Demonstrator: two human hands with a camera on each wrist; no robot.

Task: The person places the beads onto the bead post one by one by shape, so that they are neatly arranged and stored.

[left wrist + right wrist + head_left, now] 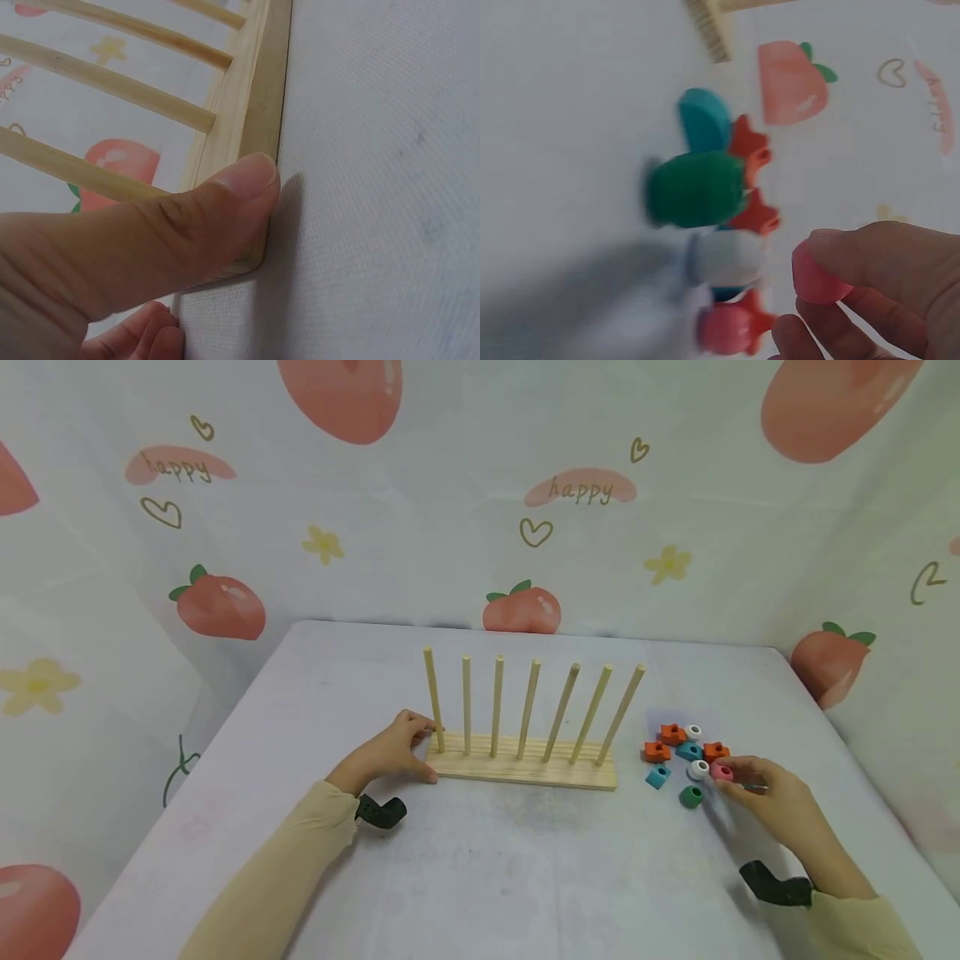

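White cloth backdrop (pixel 435 535), printed with peaches, hearts and yellow flowers; before it, one white-covered table (pixel 480 877).

Item: rack of pale wood, flat rectangular base with seven round bare posts (pixel 525 768), mid-table. Clock directions read from the wearer's seat.

Item: left hand (pixel 397 747), at the rack's nine o'clock end, grasping it, thumb over the near edge; I take this as steadying the base against sliding.

Item: loose small beads at the rack's three o'clock, probably grouped for easy reach by the right hand. Around the cluster: glossy green barrel-shaped bead (pixel 691 797) at six; blue block-like bead (pixel 657 776) at eight; three orange star-shaped beads (pixel 657 752) at ten, eleven and two; round white bead (pixel 693 732) at twelve; rounded pink bead (pixel 722 773) at four. Towards the middle, a second blue piece and a second white.

Item: right hand (pixel 772 797), at the cluster's four o'clock, pinching another smooth pink bead (pixel 819 277) above the table; a fingertip hold presumably suits so small a piece.
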